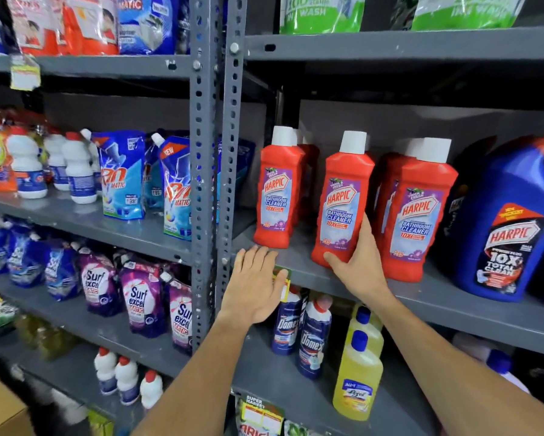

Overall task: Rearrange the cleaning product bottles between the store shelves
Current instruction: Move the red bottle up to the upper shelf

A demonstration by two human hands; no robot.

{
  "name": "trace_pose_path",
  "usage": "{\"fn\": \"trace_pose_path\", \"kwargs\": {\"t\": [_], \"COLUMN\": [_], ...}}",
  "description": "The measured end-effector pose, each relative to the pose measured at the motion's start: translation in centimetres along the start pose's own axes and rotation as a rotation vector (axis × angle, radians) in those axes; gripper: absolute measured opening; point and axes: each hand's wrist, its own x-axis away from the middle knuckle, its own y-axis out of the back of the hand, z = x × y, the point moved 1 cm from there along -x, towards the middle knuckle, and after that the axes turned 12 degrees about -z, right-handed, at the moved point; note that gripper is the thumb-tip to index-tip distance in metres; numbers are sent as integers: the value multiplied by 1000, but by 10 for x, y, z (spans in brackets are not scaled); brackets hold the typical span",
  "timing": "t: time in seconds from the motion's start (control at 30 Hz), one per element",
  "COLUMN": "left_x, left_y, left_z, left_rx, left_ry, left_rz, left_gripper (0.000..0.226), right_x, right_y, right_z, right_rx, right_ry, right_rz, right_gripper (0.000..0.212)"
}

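Right hand point(360, 262) clamps the middle red Harpic bottle point(343, 199) low; left hand point(255, 284) hovers spread, empty, beside it. Lifting it straight should spare neighbouring bottles.

Grey steel racks point(206, 171), slotted uprights. Left bay: detergent pouches point(123, 176) mid shelf, purple pouches point(141, 305) below. Green pouches point(322, 12) top right. Price tag point(25, 73) on upper left shelf edge. Cardboard box point(0, 410) bottom left.
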Motion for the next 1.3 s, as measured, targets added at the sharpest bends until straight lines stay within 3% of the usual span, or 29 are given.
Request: {"fn": "trace_pose_path", "kwargs": {"t": [0.13, 0.4, 1.0, 1.3], "left_x": [1, 4, 4, 11], "left_y": [1, 2, -1, -7], "left_z": [-1, -4, -3, 2], "left_rx": [1, 19, 15, 19], "left_ry": [-2, 24, 24, -5], "left_rz": [-15, -15, -27, -144], "left_gripper": [54, 53, 54, 60], "right_x": [-3, -7, -6, 10], "right_y": [0, -5, -5, 0], "right_z": [-7, -12, -8, -8], "right_rx": [6, -29, 41, -5], "right_ry": [-39, -77, -57, -8], "right_rz": [20, -21, 17, -142], "right_gripper": [109, 92, 91, 90]}}
